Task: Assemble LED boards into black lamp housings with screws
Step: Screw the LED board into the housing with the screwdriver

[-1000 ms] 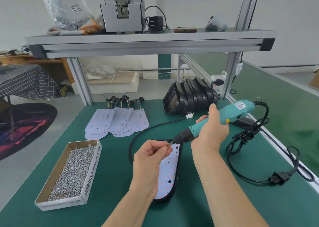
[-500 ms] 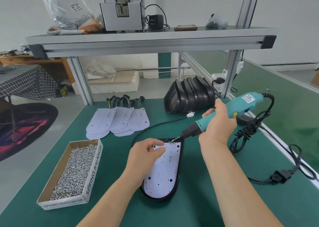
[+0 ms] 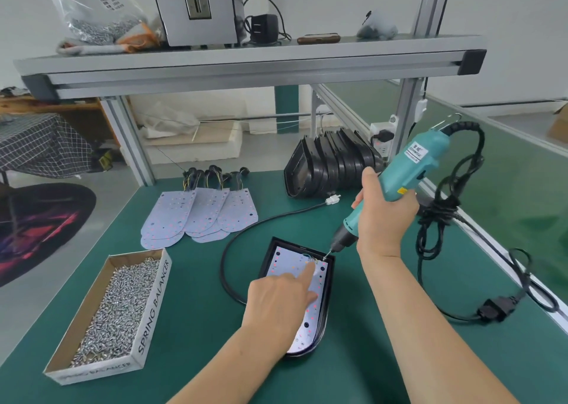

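Note:
A black lamp housing [image 3: 265,262] lies on the green bench in front of me with a white LED board [image 3: 285,262] seated inside it. My left hand [image 3: 278,299] rests on the board, its forefinger stretched out and pressing near the board's far right corner. My right hand [image 3: 381,219] grips a teal electric screwdriver [image 3: 408,170], tilted, with its bit tip down at the far right corner of the board. A black cable [image 3: 233,243] with a white plug curves away from the housing.
A cardboard box of screws [image 3: 113,308] sits at the left. Spare LED boards [image 3: 199,216] lie fanned behind it, and a stack of black housings [image 3: 332,163] stands at the back. The screwdriver's coiled black cord [image 3: 442,219] lies at the right, near the bench edge.
My left hand moved from the board's far end down onto its middle, forefinger now pointing. The screwdriver tilted steeper and its tip shifted to the board's far right corner.

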`<state>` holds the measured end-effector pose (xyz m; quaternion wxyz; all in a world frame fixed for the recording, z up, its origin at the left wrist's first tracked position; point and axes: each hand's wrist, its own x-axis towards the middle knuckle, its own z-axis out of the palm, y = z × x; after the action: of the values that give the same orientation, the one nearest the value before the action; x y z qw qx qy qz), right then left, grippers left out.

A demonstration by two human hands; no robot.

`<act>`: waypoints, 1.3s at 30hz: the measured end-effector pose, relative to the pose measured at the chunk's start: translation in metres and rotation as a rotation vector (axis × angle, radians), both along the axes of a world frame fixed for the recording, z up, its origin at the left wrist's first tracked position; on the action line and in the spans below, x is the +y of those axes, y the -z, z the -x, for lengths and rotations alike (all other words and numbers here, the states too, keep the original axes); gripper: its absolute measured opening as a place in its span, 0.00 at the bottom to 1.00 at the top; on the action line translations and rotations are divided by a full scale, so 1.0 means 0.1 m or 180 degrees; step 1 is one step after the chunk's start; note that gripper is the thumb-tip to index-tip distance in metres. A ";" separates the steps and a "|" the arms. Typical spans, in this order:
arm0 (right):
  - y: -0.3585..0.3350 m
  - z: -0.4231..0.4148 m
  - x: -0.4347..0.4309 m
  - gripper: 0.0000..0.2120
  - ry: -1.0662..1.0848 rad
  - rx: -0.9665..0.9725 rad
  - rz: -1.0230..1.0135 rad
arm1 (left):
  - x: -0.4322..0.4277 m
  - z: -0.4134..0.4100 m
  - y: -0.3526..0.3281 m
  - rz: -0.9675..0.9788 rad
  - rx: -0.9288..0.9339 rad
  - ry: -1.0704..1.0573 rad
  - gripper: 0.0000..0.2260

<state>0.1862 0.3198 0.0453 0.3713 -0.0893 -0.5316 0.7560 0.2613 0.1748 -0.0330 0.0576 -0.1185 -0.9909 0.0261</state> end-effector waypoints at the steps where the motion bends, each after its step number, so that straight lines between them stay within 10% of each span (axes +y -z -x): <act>1: 0.03 0.00 0.00 0.12 -0.0003 -0.0014 -0.0054 | 0.00 0.01 -0.01 0.0015 -0.0032 0.0003 0.23; 39: 0.30 -0.08 -0.20 0.22 -0.0212 0.0039 -0.0960 | -0.01 0.11 -0.07 -0.0249 -0.0278 0.0052 0.15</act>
<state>0.1941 0.2994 0.0152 0.3585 -0.0102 -0.6395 0.6800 0.2508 0.1739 -0.0259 0.0191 -0.1253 -0.9918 -0.0182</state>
